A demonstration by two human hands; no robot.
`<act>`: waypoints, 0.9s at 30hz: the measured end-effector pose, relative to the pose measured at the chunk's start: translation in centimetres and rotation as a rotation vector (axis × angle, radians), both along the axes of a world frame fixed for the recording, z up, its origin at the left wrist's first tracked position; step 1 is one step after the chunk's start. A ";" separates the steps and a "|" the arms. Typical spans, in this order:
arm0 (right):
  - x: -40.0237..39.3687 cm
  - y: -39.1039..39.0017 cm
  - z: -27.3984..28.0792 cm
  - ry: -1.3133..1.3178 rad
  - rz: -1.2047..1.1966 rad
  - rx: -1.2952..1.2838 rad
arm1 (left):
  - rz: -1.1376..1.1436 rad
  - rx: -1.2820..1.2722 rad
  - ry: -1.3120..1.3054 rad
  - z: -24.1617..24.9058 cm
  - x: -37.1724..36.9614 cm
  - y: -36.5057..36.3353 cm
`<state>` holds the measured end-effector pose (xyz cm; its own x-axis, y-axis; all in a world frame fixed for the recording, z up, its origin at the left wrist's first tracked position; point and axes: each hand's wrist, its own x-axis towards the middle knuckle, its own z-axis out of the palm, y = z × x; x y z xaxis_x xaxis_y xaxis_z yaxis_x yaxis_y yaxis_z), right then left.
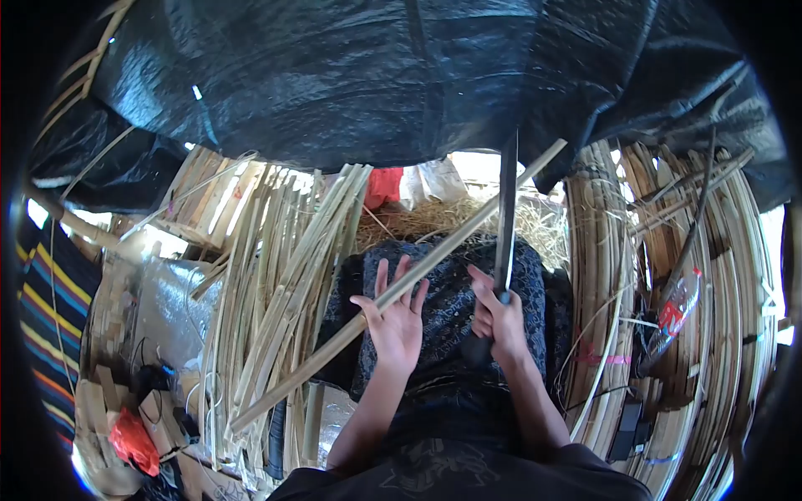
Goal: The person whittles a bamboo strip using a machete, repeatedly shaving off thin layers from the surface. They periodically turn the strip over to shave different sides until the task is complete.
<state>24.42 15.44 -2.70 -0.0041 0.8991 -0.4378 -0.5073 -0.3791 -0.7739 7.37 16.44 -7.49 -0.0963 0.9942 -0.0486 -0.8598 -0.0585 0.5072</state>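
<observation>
The left hand (394,321) is open w/ fingers spread, palm pressing on a long bamboo strip (401,284) that lies diagonal over the lap, from lower left up to upper right. The right hand (499,321) is closed around the dark handle of a long knife (505,209), blade pointing up and crossing the strip near its upper part. Many split bamboo strips (276,284) are piled at left, coiled strips (668,292) at right, w/ a plastic bottle (675,311) among them.
</observation>
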 end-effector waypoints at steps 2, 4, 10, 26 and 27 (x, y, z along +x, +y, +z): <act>-1.0 1.6 -1.8 0.022 -0.119 -0.034 | -0.080 -0.010 0.076 -0.3 1.5 -1.3; -1.2 2.4 -2.3 0.046 -0.136 -0.007 | -0.115 -0.116 0.105 -0.6 2.2 -2.5; -1.5 1.9 -2.3 0.021 -0.152 0.007 | -0.219 -0.151 0.226 0.0 1.8 -4.8; -0.9 4.2 2.4 -0.085 0.075 0.257 | -0.509 -0.108 1.692 7.7 -10.9 -10.1; -0.7 4.6 2.5 -0.079 0.064 0.288 | -0.751 -0.270 1.532 8.0 -11.9 -10.8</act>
<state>23.74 20.06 -0.23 -0.0412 0.9852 -0.1662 -0.4235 -0.1679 -0.8902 -4.51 5.66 0.55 0.2332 0.8199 -0.5229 0.5783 0.3153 0.7524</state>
